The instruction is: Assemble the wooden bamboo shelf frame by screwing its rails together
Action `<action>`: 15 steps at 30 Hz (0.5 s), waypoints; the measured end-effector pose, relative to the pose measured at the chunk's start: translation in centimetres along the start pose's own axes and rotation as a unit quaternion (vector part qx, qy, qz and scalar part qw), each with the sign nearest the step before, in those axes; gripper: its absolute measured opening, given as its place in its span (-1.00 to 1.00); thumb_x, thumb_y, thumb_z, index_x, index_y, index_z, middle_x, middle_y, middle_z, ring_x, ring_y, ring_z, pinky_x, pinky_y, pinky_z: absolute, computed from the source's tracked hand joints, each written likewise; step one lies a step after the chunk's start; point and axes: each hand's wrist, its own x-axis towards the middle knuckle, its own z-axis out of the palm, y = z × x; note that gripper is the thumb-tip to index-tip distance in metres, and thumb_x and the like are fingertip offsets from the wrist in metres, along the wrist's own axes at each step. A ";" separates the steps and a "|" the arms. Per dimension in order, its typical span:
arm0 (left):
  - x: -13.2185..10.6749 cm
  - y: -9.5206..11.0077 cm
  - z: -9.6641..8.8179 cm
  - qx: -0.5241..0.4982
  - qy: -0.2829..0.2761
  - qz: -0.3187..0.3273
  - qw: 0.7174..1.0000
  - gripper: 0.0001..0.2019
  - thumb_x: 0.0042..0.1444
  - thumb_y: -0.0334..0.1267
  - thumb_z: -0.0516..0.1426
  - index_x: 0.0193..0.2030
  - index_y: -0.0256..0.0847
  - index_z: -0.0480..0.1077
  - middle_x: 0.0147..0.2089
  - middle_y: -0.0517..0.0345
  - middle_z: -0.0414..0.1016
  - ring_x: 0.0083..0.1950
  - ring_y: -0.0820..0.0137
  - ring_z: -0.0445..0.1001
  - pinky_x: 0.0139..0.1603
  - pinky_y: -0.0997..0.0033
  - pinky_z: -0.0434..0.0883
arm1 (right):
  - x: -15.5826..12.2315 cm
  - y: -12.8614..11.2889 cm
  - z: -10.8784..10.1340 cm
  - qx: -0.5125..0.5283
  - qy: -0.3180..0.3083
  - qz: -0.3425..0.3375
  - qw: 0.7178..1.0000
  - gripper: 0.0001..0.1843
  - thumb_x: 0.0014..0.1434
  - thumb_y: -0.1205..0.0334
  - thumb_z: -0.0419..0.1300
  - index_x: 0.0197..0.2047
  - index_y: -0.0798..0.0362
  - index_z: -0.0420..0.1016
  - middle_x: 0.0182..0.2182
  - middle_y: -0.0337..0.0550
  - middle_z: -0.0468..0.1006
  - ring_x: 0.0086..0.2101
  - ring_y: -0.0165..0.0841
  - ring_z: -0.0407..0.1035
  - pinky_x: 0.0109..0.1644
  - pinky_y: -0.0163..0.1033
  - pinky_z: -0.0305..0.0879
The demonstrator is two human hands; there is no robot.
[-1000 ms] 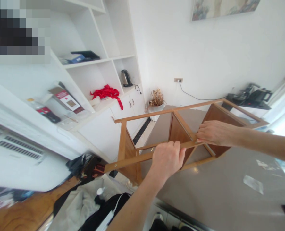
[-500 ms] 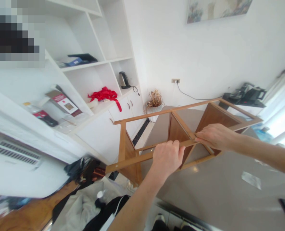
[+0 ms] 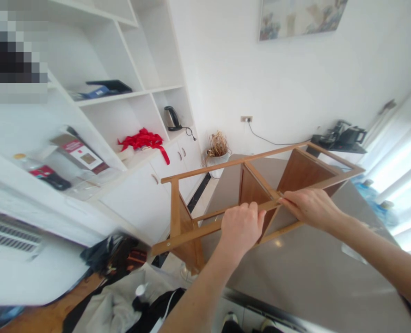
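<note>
A wooden shelf frame [image 3: 205, 169] of brown rails and panels lies on its side across a grey table [image 3: 305, 273]. My left hand [image 3: 242, 226] is wrapped round the frame's near rail, about at its middle. My right hand [image 3: 307, 207] grips the same rail further right, where a cross panel meets it, fingers curled over the wood. The frame's left end sticks out past the table's edge.
White wall shelves [image 3: 122, 97] on the left hold a kettle [image 3: 170, 118], red cloth [image 3: 143, 138] and boxes. A pot of dried plants [image 3: 217, 150] stands in the corner. Clothes and a bottle [image 3: 139, 291] lie below left. A black device [image 3: 344, 136] sits at far right.
The view has shifted right and slightly down. My right hand has slid a little lower along the rail; my left hand keeps its hold in the same place.
</note>
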 end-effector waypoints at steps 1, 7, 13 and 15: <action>0.0 0.0 0.1 -0.002 0.002 0.000 1.000 -0.68 0.32 -0.07 -0.13 -0.14 -0.19 0.34 -0.30 0.08 0.50 -0.29 0.23 0.52 -0.35 0.30 0.36 | -0.1 -0.3 0.0 -0.001 -0.002 0.017 1.000 -0.50 0.34 -0.03 -0.16 -0.46 0.04 0.38 -0.56 -0.15 0.53 -0.52 -0.37 0.37 -0.49 -0.28 -0.19; 0.0 -0.1 -0.1 -0.012 -0.004 -0.003 1.000 -0.67 0.33 -0.07 -0.15 -0.21 -0.18 0.34 -0.31 0.06 0.49 -0.29 0.23 0.52 -0.33 0.30 0.37 | -0.5 -2.1 -0.3 -0.025 0.002 0.109 0.994 -0.51 0.31 -0.03 -0.14 -0.47 0.02 0.40 -0.56 -0.15 0.54 -0.53 -0.33 0.42 -0.50 -0.29 -0.19; 0.0 -0.1 -0.2 -0.015 -0.010 -0.003 1.000 -0.66 0.33 -0.07 -0.15 -0.19 -0.20 0.35 -0.33 0.04 0.48 -0.30 0.23 0.52 -0.34 0.32 0.37 | -0.8 -3.7 -0.4 -0.045 0.000 0.174 0.984 -0.54 0.31 -0.02 -0.13 -0.34 0.01 0.51 -0.50 -0.11 0.60 -0.48 -0.29 0.47 -0.51 -0.31 -0.16; 0.0 -0.1 -0.3 -0.015 -0.012 -0.002 1.000 -0.67 0.32 -0.08 -0.14 -0.19 -0.20 0.35 -0.33 0.04 0.48 -0.30 0.22 0.53 -0.35 0.31 0.37 | -0.8 -4.1 -0.4 -0.047 -0.001 0.191 0.981 -0.54 0.31 -0.01 -0.12 -0.32 0.01 0.52 -0.50 -0.09 0.60 -0.48 -0.29 0.48 -0.52 -0.30 -0.15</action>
